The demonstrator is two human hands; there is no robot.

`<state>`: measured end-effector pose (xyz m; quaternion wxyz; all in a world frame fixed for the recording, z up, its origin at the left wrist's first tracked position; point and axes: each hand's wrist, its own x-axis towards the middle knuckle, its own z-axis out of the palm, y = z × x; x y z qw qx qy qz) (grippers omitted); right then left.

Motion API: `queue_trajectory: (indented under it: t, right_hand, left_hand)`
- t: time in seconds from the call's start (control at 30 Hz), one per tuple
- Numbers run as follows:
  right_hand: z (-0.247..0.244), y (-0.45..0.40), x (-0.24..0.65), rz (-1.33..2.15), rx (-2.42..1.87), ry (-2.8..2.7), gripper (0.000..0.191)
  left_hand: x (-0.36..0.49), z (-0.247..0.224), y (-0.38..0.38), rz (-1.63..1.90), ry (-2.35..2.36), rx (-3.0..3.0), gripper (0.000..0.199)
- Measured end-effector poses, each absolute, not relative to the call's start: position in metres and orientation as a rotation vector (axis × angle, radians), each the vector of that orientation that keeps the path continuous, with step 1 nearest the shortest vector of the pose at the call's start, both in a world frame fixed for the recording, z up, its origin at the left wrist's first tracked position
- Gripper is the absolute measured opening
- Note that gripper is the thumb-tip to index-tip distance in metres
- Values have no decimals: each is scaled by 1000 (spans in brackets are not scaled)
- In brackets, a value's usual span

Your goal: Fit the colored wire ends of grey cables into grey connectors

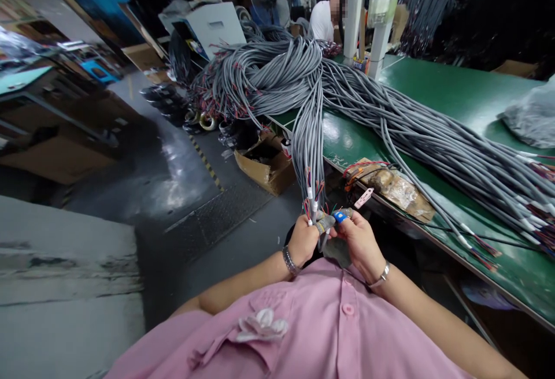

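Observation:
My left hand [304, 239], with grey finger covers, is closed around the ends of grey cables [309, 142] that hang down over the table edge. White sleeves [314, 208] and thin coloured wires stick out above its fingers. Close beside it, my right hand [358, 237] has its thumb and fingertips pinched together at a cable end. Blue tape [340, 216] wraps one of its fingers. What exactly the right fingertips hold is too small to make out. Both hands are in front of my pink shirt [321, 315].
A long bundle of grey cables [416, 130] lies across the green table [459, 99]. A taped brown packet [390, 188] sits at its near edge. An open cardboard box [266, 165] stands on the floor. Beyond the table is a person in white [321, 21], near white posts [354, 9].

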<state>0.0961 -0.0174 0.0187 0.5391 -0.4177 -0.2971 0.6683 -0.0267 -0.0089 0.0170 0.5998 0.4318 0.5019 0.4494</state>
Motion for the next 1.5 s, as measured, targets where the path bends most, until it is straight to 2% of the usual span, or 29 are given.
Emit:
queue_trajectory:
  t: [0.33,0.47,0.7,0.87,1.1,1.23,1.5]
  right_hand:
    - [18,-24,116,1582,-1124,-712,32]
    - [19,-24,116,1555,-1152,-674,33]
    - [14,-21,113,1439,-1174,-736,24]
    - [8,-26,113,1491,-1150,-728,23]
    - [6,-35,120,1581,-1116,-769,23]
    - [-4,-35,135,1637,-1082,-655,22]
    - [-26,-15,177,1626,-1164,-497,45]
  left_hand:
    - [-26,19,-6,1127,1163,853,20]
    - [-25,21,-7,1135,1154,864,20]
    - [-25,22,-9,1121,1185,938,27]
    - [-26,18,-7,1152,1162,909,22]
    - [-28,18,-6,1127,1141,984,34]
    - [-35,21,-3,1070,1080,971,29]
    - [-46,32,16,760,869,965,26]
